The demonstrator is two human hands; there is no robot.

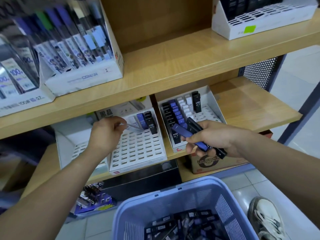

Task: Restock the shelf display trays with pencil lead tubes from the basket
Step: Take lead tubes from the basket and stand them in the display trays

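Note:
My left hand (pixel 105 132) holds a clear-white lead tube (pixel 134 128) by its end, tip pointing at the back rows of the left slotted white tray (pixel 138 153). That tray holds three upright tubes at the back: white, blue and black (pixel 152 122). My right hand (pixel 216 137) grips a bundle of blue and black tubes (pixel 190 134) in front of the right tray (pixel 214 108), which has columns of black, blue and white tubes. The blue basket (pixel 155 201) stands on the floor below, with several dark tubes (pixel 181 224) inside.
The upper wooden shelf (pixel 173 70) overhangs the trays and carries display boxes of pens (pixel 69 49). A cardboard box (pixel 216 163) sits under the lower shelf. My shoe (pixel 265 219) stands right of the basket on the tiled floor.

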